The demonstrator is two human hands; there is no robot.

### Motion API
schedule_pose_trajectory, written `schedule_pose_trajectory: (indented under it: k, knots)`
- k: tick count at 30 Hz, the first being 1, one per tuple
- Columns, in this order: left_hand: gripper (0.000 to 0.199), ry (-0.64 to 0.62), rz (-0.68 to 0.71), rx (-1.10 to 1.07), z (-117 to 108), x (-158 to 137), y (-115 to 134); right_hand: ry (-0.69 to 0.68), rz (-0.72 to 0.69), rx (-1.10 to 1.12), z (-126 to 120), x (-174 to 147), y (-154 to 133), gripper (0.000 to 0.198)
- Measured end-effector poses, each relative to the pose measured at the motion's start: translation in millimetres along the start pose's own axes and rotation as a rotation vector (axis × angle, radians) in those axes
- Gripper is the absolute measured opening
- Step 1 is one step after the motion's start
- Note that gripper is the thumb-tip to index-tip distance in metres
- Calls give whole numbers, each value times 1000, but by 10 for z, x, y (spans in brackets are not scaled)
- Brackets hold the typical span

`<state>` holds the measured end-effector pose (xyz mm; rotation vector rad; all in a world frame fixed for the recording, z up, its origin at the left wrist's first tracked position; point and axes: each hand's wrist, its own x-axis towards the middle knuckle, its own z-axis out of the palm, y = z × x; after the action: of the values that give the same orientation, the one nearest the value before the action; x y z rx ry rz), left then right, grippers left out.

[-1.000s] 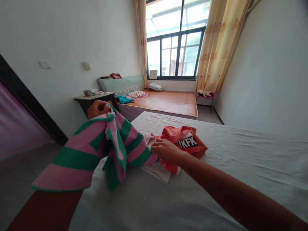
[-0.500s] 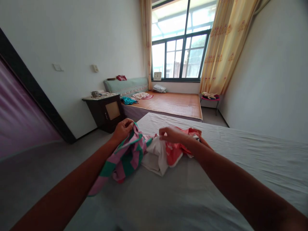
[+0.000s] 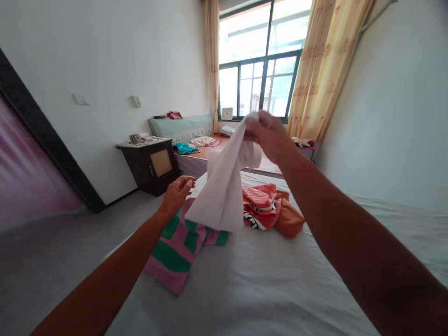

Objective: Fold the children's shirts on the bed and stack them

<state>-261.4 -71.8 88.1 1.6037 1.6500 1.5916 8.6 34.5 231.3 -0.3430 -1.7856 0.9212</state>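
My right hand (image 3: 268, 133) is raised over the bed, its fingers pinched on the top of a white garment (image 3: 220, 191). The cloth hangs down in folds, slightly blurred, and its exact kind is unclear. Lower and to the left, my left hand (image 3: 179, 190) has its fingers curled against the thumb, with nothing visible in them. Just below it, a pink-and-green striped garment (image 3: 175, 254) lies spread on the bed, partly hidden by the white cloth. Right of the white cloth, coral-red clothes (image 3: 262, 200) and an orange-brown cloth (image 3: 290, 219) lie bunched together.
All this is on a bed with a pale grey sheet (image 3: 266, 280). Behind it stands another bed with a green headboard (image 3: 185, 127) and some clothes (image 3: 185, 148). A dark bedside cabinet (image 3: 154, 168) stands at left. A small clock (image 3: 227, 113) sits by the window.
My right hand has lifted the white garment up from the pile. My left hand has let go of the striped garment, which now lies flatter on the bed.
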Motion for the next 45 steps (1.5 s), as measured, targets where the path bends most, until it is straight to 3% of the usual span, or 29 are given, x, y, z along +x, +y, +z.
schedule_pose_trajectory:
  k: [2, 3, 6, 8, 11, 13, 15, 18, 20, 22, 24, 26, 29, 31, 34, 36, 38, 41, 43, 45]
  knots:
    - [46, 12, -5, -17, 5, -50, 10, 127, -109, 54, -35, 49, -49, 21]
    - [47, 19, -5, -23, 6, -70, 16, 125, -109, 37, -39, 46, -45, 20]
    - [47, 33, 1, -24, 26, -117, 28, -108, 92, -152, 17, -40, 44, 19]
    - [46, 37, 8, -16, 61, -139, 18, -158, 152, -168, 83, -82, 76, 23]
    - [47, 32, 24, 16, 99, -155, -28, 44, -22, 2, 121, -45, 16, 23]
    - [48, 25, 35, 105, 54, -160, -79, 70, -72, 39, 32, -19, -1, 28]
    - [50, -5, 58, 263, -80, -176, -153, -98, 58, -34, -179, -77, 102, 36]
    - [63, -149, 84, 508, -382, -245, -319, -391, 436, -316, -643, -400, 509, 49]
    - [76, -286, 66, 602, -540, -319, -453, -347, 620, -628, -913, -741, 856, 64]
    - [87, -385, 50, 639, -577, -391, -564, -389, 660, -815, -1035, -1102, 1170, 83]
    - [93, -425, 55, 647, -471, -428, -612, -437, 658, -850, -976, -1396, 1402, 91]
    - [85, -451, 64, 622, -256, -411, -571, -439, 634, -853, -779, -1550, 1531, 75]
    - [51, -487, 105, 539, 116, -297, -343, -325, 577, -779, -436, -1488, 1541, 34]
    - [35, -420, 137, 479, 306, -202, -128, -221, 484, -615, -289, -1327, 1464, 25]
    - [32, -154, 157, 374, 430, -87, 114, -106, 353, -255, -259, -1134, 1334, 28]
    - [33, 24, 160, 336, 414, -38, 109, -79, 355, -140, -350, -1133, 1304, 33]
    - [33, 65, 164, 370, 353, -8, -51, -139, 437, -250, -502, -1236, 1343, 33]
    - [35, -78, 206, 514, 263, 3, -386, -229, 550, -557, -741, -1456, 1484, 23]
    - [41, -46, 253, 615, 266, -28, -490, -178, 539, -601, -819, -1546, 1566, 22]
    - [43, 74, 344, 663, 364, -111, -416, -58, 498, -455, -799, -1536, 1573, 26]
